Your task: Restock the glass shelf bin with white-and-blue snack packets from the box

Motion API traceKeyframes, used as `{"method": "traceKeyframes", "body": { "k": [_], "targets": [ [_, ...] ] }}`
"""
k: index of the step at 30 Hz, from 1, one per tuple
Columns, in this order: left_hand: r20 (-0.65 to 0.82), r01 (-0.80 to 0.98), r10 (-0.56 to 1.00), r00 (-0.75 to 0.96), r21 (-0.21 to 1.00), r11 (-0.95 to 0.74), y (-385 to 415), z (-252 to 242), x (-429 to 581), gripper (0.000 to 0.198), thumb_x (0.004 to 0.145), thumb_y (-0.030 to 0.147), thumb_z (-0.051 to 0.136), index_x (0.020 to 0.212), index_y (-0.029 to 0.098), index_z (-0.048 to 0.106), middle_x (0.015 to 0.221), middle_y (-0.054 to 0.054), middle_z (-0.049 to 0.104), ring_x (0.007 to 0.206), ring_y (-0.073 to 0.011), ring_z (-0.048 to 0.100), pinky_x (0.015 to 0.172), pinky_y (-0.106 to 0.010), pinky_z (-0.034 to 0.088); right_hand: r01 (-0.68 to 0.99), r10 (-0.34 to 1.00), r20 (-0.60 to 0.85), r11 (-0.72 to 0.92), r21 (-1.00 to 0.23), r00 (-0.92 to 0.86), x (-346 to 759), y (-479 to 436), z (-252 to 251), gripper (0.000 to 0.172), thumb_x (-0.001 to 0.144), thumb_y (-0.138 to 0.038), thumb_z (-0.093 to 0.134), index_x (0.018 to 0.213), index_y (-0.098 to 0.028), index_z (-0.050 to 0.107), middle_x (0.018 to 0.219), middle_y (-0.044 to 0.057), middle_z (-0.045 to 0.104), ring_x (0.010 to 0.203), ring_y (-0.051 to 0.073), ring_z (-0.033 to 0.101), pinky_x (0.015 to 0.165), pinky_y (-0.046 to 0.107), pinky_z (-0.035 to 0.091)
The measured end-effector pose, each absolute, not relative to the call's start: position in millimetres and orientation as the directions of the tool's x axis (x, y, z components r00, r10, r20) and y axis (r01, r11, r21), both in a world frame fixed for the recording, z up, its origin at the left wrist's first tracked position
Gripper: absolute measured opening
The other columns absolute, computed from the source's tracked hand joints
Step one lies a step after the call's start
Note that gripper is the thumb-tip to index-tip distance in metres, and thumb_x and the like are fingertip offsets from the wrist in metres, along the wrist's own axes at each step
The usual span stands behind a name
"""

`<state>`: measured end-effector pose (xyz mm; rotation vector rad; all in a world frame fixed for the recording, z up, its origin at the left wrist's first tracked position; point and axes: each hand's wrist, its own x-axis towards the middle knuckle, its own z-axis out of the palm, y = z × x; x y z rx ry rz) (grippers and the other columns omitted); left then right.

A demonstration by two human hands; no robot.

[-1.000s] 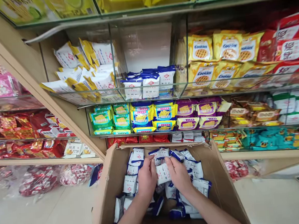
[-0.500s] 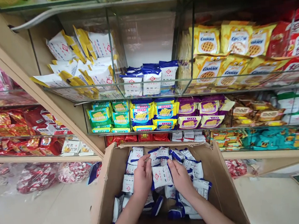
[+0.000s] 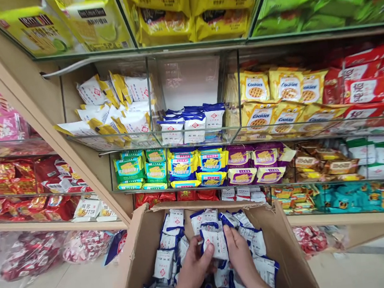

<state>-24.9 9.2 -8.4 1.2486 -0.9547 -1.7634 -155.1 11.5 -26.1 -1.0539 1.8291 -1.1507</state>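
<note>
holding one white packet with blue edges (image 3: 216, 243) between both hands, over the middle of an open cardboard box (image 3: 282, 243). grasping its left side with the left hand (image 3: 197, 260), pressing the thumb onto the printed face and tucking the fingers behind, mostly out of sight. pinching the opposite edge with the right hand (image 3: 238, 247), hiding most of the fingertips behind the packet. turning the printed face up toward the camera.

judging by this two-handed hold, handling and perhaps straightening a single packet rather than digging through the heap. seeing loose packets (image 3: 163, 266) of the same look lying below and to both sides of the hands, tilting every way inside the box.

facing shelving (image 3: 324, 220) beyond the hands: straight ahead and higher, blue-topped packets (image 3: 195, 128) standing in a compartment (image 3: 190, 80); ahead to the left, white-and-yellow packets (image 3: 137, 121); ahead to the right, yellow cookie packs (image 3: 287, 87); nearer the hands, just past the box, purple packs (image 3: 268, 155).

probably calling, in any next move, for gripping both edges evenly, sparing likely brittle contents from squeezing, clearing the packets just under the fingers, and firming one pinch before freeing the other hand.
</note>
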Motion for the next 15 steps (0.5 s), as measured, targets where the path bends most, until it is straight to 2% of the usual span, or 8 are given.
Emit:
{"method": "traceKeyframes", "body": {
  "k": [3, 6, 9, 11, 13, 15],
  "targets": [
    [-0.421, 0.181, -0.870, -0.259, 0.863, -0.471, 8.2, -14.9, -26.1, 0.043, 0.061, 0.049, 0.065, 0.085, 0.019, 0.047, 0.070, 0.003, 0.060, 0.050, -0.0091, 0.055, 0.044, -0.020, 0.043, -0.284, -0.935, -0.087, 0.192, -0.939, -0.345, -152.4, 13.5, -31.0, 0.045, 0.081, -0.054, 0.024, 0.066, -0.021, 0.050, 0.060, 0.003, 0.058, 0.064, 0.019, 0.057, 0.062, 0.029, 0.045],
    [-0.321, 0.058, -0.918, -0.235, 0.938, -0.343, 2.6, -21.4, -18.7, 0.043, 0.064, 0.050, 0.061, 0.091, 0.019, 0.049, 0.081, -0.001, 0.063, 0.059, -0.0132, 0.057, 0.042, -0.021, 0.041, -0.346, -0.965, -0.049, 0.140, -0.928, -0.259, -154.6, 15.6, -23.0, 0.042, 0.083, -0.049, 0.025, 0.072, -0.020, 0.053, 0.070, 0.005, 0.062, 0.071, 0.020, 0.058, 0.070, 0.030, 0.046],
    [-0.135, -0.135, -0.956, -0.259, 0.985, -0.103, -1.4, -26.8, -8.9, 0.036, 0.065, 0.038, 0.061, 0.095, 0.020, 0.051, 0.092, -0.004, 0.064, 0.082, -0.0183, 0.058, 0.068, -0.028, 0.047, -0.488, -0.996, 0.034, 0.008, -0.873, -0.077, -161.1, 19.6, 3.1, 0.029, 0.081, -0.039, 0.038, 0.094, -0.020, 0.056, 0.092, 0.007, 0.063, 0.089, 0.020, 0.057, 0.081, 0.031, 0.043],
    [-0.079, -0.238, -0.952, -0.296, 0.971, -0.007, -2.4, -30.1, -4.6, 0.039, 0.064, 0.030, 0.062, 0.099, 0.021, 0.048, 0.082, -0.002, 0.066, 0.083, -0.0187, 0.058, 0.078, -0.029, 0.043, -0.581, -0.994, 0.047, -0.096, -0.808, 0.098, -165.3, 22.0, 23.6, 0.036, 0.073, -0.030, 0.052, 0.109, -0.022, 0.053, 0.107, 0.007, 0.059, 0.103, 0.020, 0.050, 0.089, 0.031, 0.038],
    [-0.072, -0.295, -0.936, -0.345, 0.955, 0.035, -2.8, -32.3, -2.3, 0.047, 0.062, 0.026, 0.060, 0.105, 0.021, 0.043, 0.071, 0.001, 0.065, 0.073, -0.0176, 0.059, 0.072, -0.028, 0.044, -0.642, -0.968, -0.001, -0.165, -0.749, 0.251, -167.6, 22.4, 39.4, 0.048, 0.066, -0.022, 0.061, 0.113, -0.026, 0.053, 0.111, 0.005, 0.058, 0.107, 0.021, 0.048, 0.092, 0.031, 0.036],
    [-0.065, -0.312, -0.910, -0.409, 0.947, 0.073, -2.5, -33.0, -1.1, 0.052, 0.061, 0.024, 0.059, 0.108, 0.020, 0.038, 0.068, 0.002, 0.065, 0.067, -0.0158, 0.058, 0.067, -0.026, 0.043, -0.662, -0.932, -0.052, -0.214, -0.718, 0.357, -167.8, 21.1, 48.6, 0.047, 0.064, -0.019, 0.064, 0.110, -0.027, 0.055, 0.106, 0.003, 0.061, 0.102, 0.021, 0.050, 0.089, 0.029, 0.037]
  ]
}}
